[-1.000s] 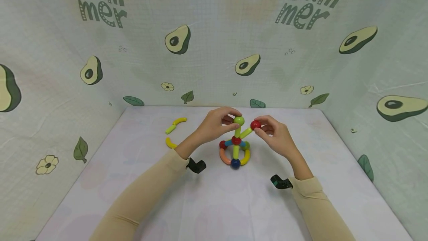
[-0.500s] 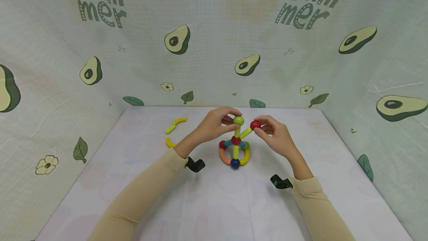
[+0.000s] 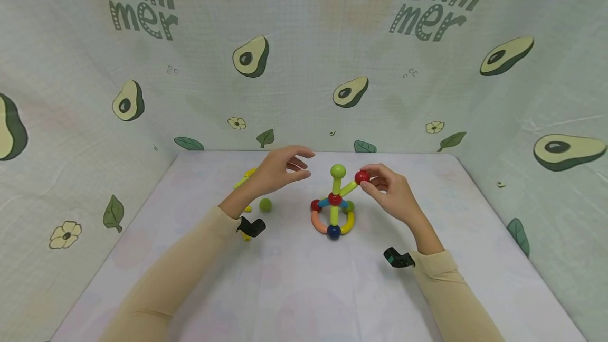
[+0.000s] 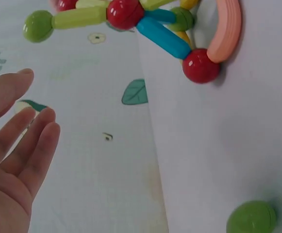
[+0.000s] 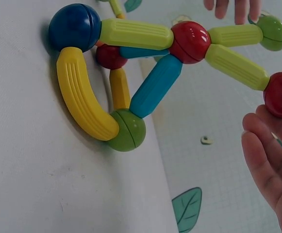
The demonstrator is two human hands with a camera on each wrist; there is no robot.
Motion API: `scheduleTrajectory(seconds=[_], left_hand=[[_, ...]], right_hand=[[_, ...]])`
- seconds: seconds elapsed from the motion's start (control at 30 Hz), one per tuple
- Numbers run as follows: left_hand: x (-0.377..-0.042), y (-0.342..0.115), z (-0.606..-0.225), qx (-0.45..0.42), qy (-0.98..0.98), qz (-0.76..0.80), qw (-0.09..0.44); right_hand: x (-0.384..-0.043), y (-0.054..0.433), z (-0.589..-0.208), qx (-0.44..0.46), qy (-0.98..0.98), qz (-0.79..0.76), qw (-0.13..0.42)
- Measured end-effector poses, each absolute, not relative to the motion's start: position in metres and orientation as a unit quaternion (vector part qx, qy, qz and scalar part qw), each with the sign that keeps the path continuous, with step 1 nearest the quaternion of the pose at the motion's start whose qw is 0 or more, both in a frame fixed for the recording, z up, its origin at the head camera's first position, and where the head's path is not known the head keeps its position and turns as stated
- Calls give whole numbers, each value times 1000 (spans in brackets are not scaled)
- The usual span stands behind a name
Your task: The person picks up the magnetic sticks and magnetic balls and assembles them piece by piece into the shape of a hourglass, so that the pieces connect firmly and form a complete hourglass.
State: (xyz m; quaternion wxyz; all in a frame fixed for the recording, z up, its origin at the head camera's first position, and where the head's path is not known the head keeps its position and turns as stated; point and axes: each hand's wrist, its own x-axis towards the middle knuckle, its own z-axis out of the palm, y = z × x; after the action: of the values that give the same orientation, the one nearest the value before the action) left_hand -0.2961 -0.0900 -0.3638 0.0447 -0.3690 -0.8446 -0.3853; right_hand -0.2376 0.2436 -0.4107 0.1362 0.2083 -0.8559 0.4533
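A model of magnetic balls and rods stands on the table, with a ring of curved rods at its base and a red centre ball (image 3: 334,199) held up on straight rods. From that ball one light-green rod (image 5: 235,35) rises to a green top ball (image 3: 338,171). Another light-green rod (image 5: 238,67) slants right to a red ball (image 3: 362,177), which my right hand (image 3: 390,194) pinches between thumb and fingers. My left hand (image 3: 280,170) is apart from the model, to its left, fingers loosely spread and holding nothing. At the base's front sits a dark blue ball (image 5: 74,27).
A loose green ball (image 3: 265,205) lies left of the model. Yellow and light-green rods (image 3: 241,182) lie partly hidden behind the left forearm. A cloth printed with avocados hangs behind and at both sides of the table (image 3: 304,289).
My left hand has let go of the green top ball and moved left. The loose green ball has come into sight from behind the arm. My right hand stays on the red ball.
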Motion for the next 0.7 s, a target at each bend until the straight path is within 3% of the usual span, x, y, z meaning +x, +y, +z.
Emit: scheduleTrajectory(seconds=[0.37, 0.7], left_hand=[[-321, -153, -382, -298, -889, -347, 34], [-320, -205, -409, -252, -918, -306, -7]], right_hand=[[-237, 245, -411, 206, -857, 453, 136], [-237, 243, -410, 206, -856, 452, 139]])
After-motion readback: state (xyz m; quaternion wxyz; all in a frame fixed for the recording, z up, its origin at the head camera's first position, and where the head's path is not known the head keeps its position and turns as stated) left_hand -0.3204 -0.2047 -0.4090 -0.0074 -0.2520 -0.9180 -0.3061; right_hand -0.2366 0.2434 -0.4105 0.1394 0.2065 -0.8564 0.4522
